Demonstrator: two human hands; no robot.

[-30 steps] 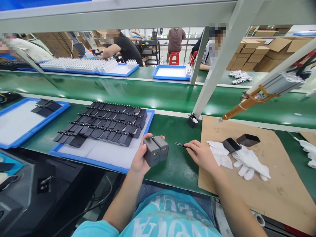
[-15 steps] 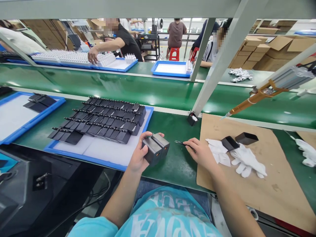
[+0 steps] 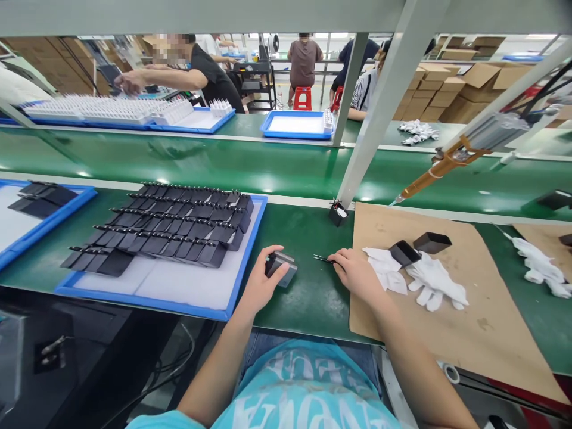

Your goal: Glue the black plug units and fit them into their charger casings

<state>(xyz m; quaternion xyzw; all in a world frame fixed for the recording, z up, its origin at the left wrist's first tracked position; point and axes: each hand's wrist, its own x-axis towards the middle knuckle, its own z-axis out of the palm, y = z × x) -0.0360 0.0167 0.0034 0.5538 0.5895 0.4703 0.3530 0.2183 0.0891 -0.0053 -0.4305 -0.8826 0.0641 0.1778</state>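
Note:
Low over the green bench, my left hand (image 3: 260,282) is closed around a pair of black box-shaped housings (image 3: 286,273), thumb on the near side and fingers behind. Part of the pair is hidden by the hand. To the right, my right hand (image 3: 356,273) grips dark tweezers (image 3: 320,258), whose tips point left toward the housings without touching them. Two open black cases (image 3: 432,242) lie beside the right hand, partly on white gloves (image 3: 440,283). On the left, a blue-rimmed tray (image 3: 250,262) carries rows of similar black housings (image 3: 179,229).
A brown cardboard sheet (image 3: 487,333) covers the bench at right, under an orange-and-grey dispensing tool (image 3: 429,179). A small black box (image 3: 338,213) stands by a slanted grey post (image 3: 379,113). Beyond the green conveyor (image 3: 201,156), a co-worker (image 3: 210,71) reaches over white parts.
My left hand has lowered and turned the housings, so their orange-marked ends no longer show. My right hand keeps the tweezers in nearly the same place. The view has shifted slightly right.

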